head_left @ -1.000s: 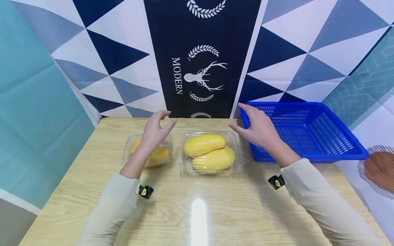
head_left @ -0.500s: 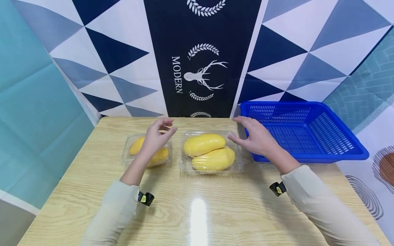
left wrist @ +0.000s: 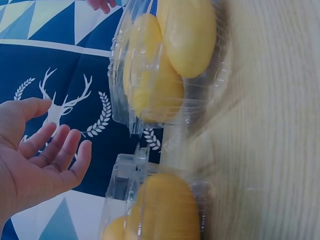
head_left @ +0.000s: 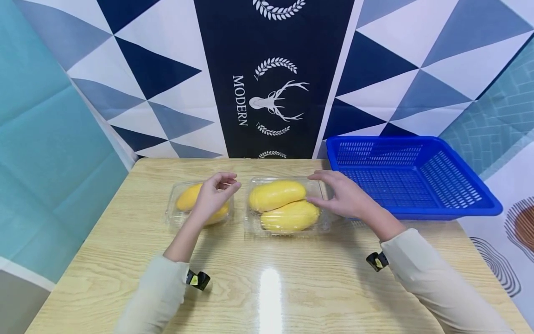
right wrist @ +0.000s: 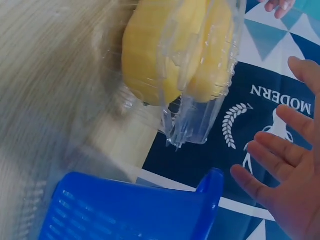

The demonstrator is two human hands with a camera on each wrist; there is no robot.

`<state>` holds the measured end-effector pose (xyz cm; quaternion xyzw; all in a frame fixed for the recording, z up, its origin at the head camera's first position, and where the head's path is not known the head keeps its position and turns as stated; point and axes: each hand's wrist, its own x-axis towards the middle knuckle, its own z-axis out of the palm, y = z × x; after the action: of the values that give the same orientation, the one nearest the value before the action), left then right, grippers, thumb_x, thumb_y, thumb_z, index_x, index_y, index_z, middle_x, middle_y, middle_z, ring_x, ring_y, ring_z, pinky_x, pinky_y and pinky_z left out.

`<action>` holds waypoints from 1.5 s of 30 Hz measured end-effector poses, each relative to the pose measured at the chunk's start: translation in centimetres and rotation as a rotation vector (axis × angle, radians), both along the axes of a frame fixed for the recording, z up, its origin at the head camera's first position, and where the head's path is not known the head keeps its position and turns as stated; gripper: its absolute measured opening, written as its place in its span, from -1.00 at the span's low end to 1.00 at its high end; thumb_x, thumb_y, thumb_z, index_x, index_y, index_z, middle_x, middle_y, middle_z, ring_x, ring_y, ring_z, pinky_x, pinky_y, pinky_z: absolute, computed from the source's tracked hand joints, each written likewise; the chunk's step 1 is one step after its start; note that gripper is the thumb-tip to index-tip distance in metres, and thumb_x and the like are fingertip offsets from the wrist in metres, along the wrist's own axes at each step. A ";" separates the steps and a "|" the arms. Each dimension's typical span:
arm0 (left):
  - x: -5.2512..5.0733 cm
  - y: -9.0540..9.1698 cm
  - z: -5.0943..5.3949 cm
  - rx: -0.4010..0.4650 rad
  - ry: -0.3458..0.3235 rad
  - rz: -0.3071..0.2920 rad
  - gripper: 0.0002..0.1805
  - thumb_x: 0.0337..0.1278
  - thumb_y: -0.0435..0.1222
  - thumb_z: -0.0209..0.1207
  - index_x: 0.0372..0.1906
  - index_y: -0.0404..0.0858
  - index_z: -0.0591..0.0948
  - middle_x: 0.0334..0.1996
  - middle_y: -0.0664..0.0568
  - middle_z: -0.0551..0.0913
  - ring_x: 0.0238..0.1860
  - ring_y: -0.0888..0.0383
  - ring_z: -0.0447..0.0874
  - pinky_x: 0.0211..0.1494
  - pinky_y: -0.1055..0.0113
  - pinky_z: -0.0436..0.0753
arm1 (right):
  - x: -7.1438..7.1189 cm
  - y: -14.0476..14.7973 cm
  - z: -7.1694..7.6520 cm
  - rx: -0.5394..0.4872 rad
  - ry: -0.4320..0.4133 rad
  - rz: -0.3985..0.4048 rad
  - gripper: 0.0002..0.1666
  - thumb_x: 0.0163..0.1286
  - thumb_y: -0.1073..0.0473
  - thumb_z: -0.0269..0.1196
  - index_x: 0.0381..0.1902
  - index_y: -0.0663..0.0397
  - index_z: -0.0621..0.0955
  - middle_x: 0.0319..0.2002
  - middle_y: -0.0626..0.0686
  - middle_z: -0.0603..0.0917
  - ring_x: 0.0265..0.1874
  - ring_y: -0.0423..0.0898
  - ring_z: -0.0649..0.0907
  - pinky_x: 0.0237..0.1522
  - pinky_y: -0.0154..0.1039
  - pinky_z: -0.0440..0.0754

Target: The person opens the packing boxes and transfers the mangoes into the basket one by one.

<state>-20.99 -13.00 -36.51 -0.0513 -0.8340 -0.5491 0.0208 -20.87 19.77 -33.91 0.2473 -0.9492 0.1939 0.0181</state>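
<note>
Two large yellow mangoes (head_left: 288, 216) lie inside a clear plastic clamshell box (head_left: 254, 227) in the middle of the table. My right hand (head_left: 344, 195) hovers over that box's right side, fingers spread and apart from it in the right wrist view. To the left stands a smaller clear box (head_left: 172, 215) with orange-yellow mangoes (head_left: 187, 197) in it. Above its right part hangs my left hand (head_left: 212, 195), fingers loosely bent and holding nothing. Both boxes also show in the left wrist view, where the left palm (left wrist: 30, 170) touches neither one.
A blue plastic basket (head_left: 450, 211) with slotted walls stands at the back right of the wooden table (head_left: 233, 283), beyond the right hand. A patterned cloth (head_left: 275, 41) hangs behind the table's far edge.
Both hands have come down and a little nearer to me. The right hand has moved over the larger box's right side. Boxes and basket stay in place.
</note>
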 end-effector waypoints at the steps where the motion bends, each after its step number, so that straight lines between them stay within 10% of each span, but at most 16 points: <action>1: 0.1 0.0 -0.1 0.001 -0.010 0.001 -0.62 0.15 -0.16 0.22 0.04 -0.23 0.56 -0.10 -0.11 0.62 -0.07 0.03 0.54 0.04 0.29 0.57 | 0.1 0.0 -0.1 -0.001 -0.008 0.008 -0.24 0.21 -0.26 0.22 0.24 0.03 0.44 0.30 0.21 0.38 0.31 0.22 0.30 0.33 0.23 0.29; 13: 1.7 0.8 -0.9 0.049 -0.077 -0.016 -0.61 0.15 -0.22 0.22 0.03 -0.34 0.55 -0.15 -0.12 0.61 -0.19 0.09 0.56 -0.20 0.39 0.67 | 0.8 -0.6 -1.4 0.006 -0.039 0.098 -0.22 0.11 -0.27 0.32 0.21 -0.01 0.48 0.31 0.19 0.38 0.32 0.19 0.31 0.32 0.21 0.33; 21: 2.2 1.4 -2.0 0.091 -0.138 -0.042 -0.60 0.19 -0.28 0.18 0.06 -0.44 0.51 -0.12 -0.22 0.59 -0.18 -0.01 0.61 -0.10 0.03 0.72 | 1.0 -0.8 -2.1 0.024 -0.014 0.127 -0.24 0.05 -0.19 0.38 0.18 -0.01 0.50 0.28 0.20 0.39 0.31 0.23 0.32 0.32 0.20 0.33; 45: 3.8 2.0 -4.0 0.098 -0.240 -0.051 -0.54 0.32 -0.15 0.04 0.20 -0.34 0.44 0.14 -0.18 0.53 0.13 -0.08 0.54 0.05 0.10 0.68 | 1.2 -1.4 -3.2 0.088 0.062 0.237 -0.20 -0.04 -0.18 0.44 0.15 0.02 0.52 0.23 0.24 0.45 0.24 0.20 0.41 0.31 0.14 0.38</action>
<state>-17.15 -10.96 -40.52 -0.0052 -0.8010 -0.5918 -0.0906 -19.69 18.38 -37.13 0.3640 -0.9199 0.1453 0.0136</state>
